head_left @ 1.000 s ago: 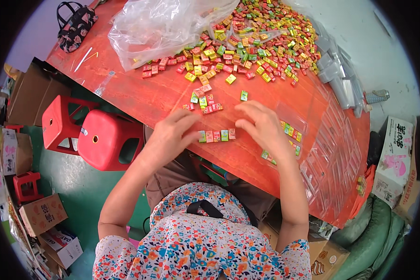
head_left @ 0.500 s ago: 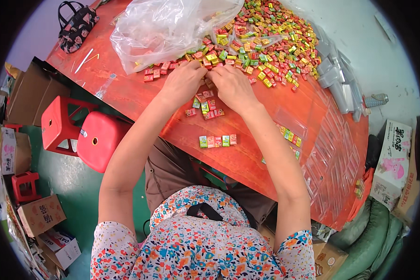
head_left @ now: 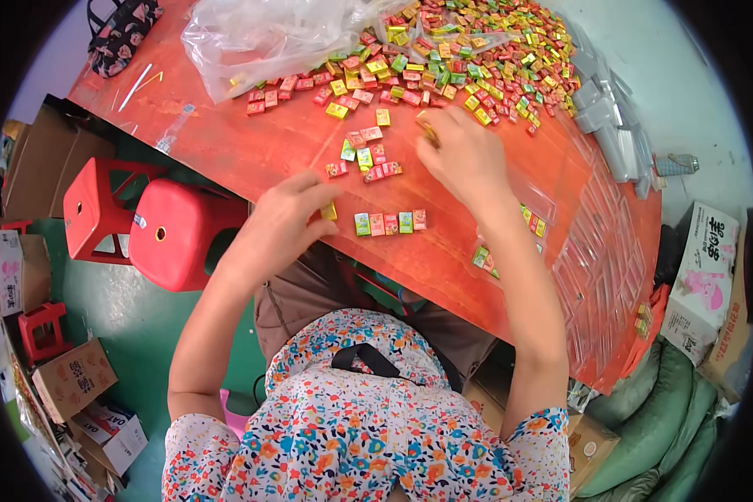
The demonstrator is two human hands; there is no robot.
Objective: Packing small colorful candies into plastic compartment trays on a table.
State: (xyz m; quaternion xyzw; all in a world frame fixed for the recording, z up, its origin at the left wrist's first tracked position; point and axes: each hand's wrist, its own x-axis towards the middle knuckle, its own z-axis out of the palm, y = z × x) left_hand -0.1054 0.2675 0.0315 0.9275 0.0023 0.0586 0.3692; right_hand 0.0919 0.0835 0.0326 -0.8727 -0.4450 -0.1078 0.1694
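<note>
My left hand (head_left: 286, 216) is low over the table's near edge, its thumb and fingers closed around a small yellow box (head_left: 329, 211). Just right of it stands a neat row of several small boxes (head_left: 391, 223), green and pink-red. Farther up, my right hand (head_left: 468, 157) pinches another yellow box (head_left: 427, 128) between thumb and fingers, below the big pile. Between the hands lies a loose group of small boxes (head_left: 366, 157) in red, green and pink. A heap of red, yellow and green boxes (head_left: 485, 58) covers the far side.
A clear plastic bag (head_left: 259, 42) lies at the far left of the red table (head_left: 251, 151). Clear trays (head_left: 598, 276) spread along the right, beside stacked clear cases (head_left: 615, 138). Filled trays (head_left: 534, 221) sit near my right forearm. Red stools (head_left: 171, 234) stand left.
My hands have parted from beside the pile. The left came down and left with a yellow box; the right moved right with another. The view has shifted slightly.
</note>
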